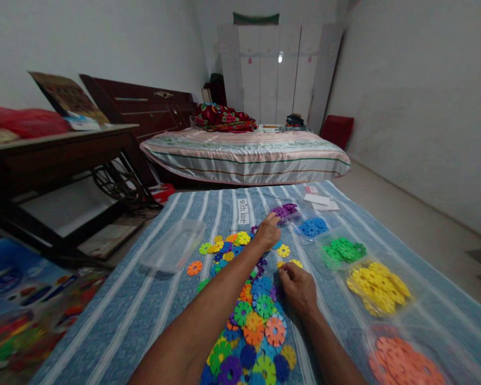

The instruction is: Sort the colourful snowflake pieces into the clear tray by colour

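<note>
My left hand (267, 231) reaches across the pile of notched plastic discs (253, 321), its fingers closed at the near edge of the clear box of purple discs (285, 210). Whatever is between those fingers is hidden. Close to the pile's right side, my right hand (299, 287) is curled with thumb and forefinger pressed together, just below a few yellow discs (296, 263); I cannot make out anything in it. The pile mixes orange, green, blue, purple and yellow discs. A loose orange disc (194, 268) lies to its left.
Down the right side stand clear boxes of blue discs (313, 227), green discs (343, 250), yellow discs (379, 286) and coral discs (404, 361). A clear plastic container (174, 246) sits at left on the striped cloth (144, 299). White cards (317, 200) lie at the back; a bed (244, 155) stands beyond.
</note>
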{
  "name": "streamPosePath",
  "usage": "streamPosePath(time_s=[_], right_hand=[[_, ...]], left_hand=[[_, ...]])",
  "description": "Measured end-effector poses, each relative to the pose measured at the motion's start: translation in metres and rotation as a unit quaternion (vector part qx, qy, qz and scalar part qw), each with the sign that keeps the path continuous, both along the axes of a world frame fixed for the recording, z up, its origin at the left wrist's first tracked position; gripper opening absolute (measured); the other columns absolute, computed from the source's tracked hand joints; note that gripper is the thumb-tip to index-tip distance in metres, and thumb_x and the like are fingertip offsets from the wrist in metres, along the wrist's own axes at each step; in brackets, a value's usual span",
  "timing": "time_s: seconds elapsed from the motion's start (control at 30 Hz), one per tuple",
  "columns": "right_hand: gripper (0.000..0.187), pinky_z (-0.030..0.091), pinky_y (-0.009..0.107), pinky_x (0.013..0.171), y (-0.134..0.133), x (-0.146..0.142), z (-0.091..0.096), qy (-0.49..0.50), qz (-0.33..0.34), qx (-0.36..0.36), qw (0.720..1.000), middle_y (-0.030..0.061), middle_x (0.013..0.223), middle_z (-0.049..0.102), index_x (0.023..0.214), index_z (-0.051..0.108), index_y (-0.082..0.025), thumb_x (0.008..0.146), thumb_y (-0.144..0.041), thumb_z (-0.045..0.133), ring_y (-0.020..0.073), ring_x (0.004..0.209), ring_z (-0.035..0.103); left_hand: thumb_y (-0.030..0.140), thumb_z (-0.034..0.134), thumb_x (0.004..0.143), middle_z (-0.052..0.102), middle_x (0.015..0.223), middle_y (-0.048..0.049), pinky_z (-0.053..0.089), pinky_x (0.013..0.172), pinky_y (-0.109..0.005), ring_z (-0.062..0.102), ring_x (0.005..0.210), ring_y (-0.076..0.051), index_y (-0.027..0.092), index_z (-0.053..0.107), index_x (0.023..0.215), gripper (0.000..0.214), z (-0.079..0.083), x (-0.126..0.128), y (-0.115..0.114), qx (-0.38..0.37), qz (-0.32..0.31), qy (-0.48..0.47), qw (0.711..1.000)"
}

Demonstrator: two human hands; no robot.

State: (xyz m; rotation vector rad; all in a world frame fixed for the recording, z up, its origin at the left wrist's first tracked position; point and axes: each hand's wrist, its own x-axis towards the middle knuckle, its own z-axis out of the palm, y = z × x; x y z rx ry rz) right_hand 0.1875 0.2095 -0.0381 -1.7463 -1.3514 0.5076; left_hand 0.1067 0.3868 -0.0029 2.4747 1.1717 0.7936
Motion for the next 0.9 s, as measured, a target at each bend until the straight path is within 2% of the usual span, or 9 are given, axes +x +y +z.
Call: streamPosePath(time_s=[0.13,0.27,0.43,0.6,0.8,0.9], right_hand=[[0.035,0.037,0.026,0.060,0.000,0.000,-0.001,0.005,-0.001,0.002,1.000,0.0001,0.067,0.069,0.082,0.074,-0.024,0.088,-0.044,0.046,0.0171,0.063,0.061],[0.035,0.037,0.026,0.060,-0.001,0.001,-0.001,0.013,0.002,-0.008,1.000,-0.0003,0.064,0.067,0.081,0.073,-0.024,0.088,-0.045,0.046,0.0172,0.062,0.060],[0.035,0.038,0.026,0.062,-0.001,0.001,0.000,0.010,0.003,-0.018,1.000,0.0004,0.067,0.068,0.081,0.072,-0.024,0.087,-0.045,0.045,0.0179,0.065,0.061],[0.035,0.038,0.026,0.062,-0.002,0.002,-0.001,0.005,0.002,-0.017,1.000,0.0001,0.065,0.067,0.082,0.073,-0.024,0.088,-0.045,0.046,0.0176,0.064,0.062],[0.036,0.037,0.027,0.061,-0.001,0.003,-0.001,0.000,0.005,-0.024,1.000,0.0005,0.066,0.068,0.082,0.073,-0.024,0.087,-0.046,0.046,0.0181,0.064,0.061],[0.037,0.037,0.027,0.061,-0.002,0.003,-0.002,-0.002,0.005,-0.025,1.000,0.0006,0.066,0.068,0.082,0.073,-0.023,0.088,-0.046,0.045,0.0181,0.064,0.061]], left_hand=[[0.010,0.057,0.080,0.057,0.143,-0.0145,0.042,0.118,-0.043,0.051,0.138,-0.025,0.016,0.064,0.122,0.044,0.003,-0.002,-0.004,-0.001,0.009,0.016,1.000],[0.012,0.053,0.084,0.060,0.137,-0.0145,0.044,0.114,-0.039,0.056,0.130,-0.023,0.015,0.064,0.119,0.037,0.007,-0.019,-0.014,0.001,0.032,0.069,0.997],[0.018,0.056,0.084,0.070,0.109,-0.0104,0.050,0.104,-0.039,0.064,0.111,-0.024,0.017,0.068,0.097,0.017,0.001,-0.050,-0.037,-0.017,-0.004,0.131,0.991],[0.017,0.059,0.082,0.066,0.124,-0.0107,0.046,0.108,-0.041,0.060,0.119,-0.024,0.019,0.065,0.104,0.023,-0.003,-0.076,-0.061,-0.010,-0.028,0.155,0.988],[0.019,0.052,0.090,0.069,0.106,-0.0083,0.047,0.100,-0.039,0.062,0.105,-0.023,0.019,0.063,0.091,0.011,0.009,-0.088,-0.091,-0.021,-0.026,0.197,0.980],[0.019,0.053,0.091,0.069,0.104,-0.0075,0.046,0.099,-0.039,0.062,0.105,-0.023,0.020,0.062,0.089,0.010,0.010,-0.091,-0.101,-0.022,-0.026,0.195,0.980]])
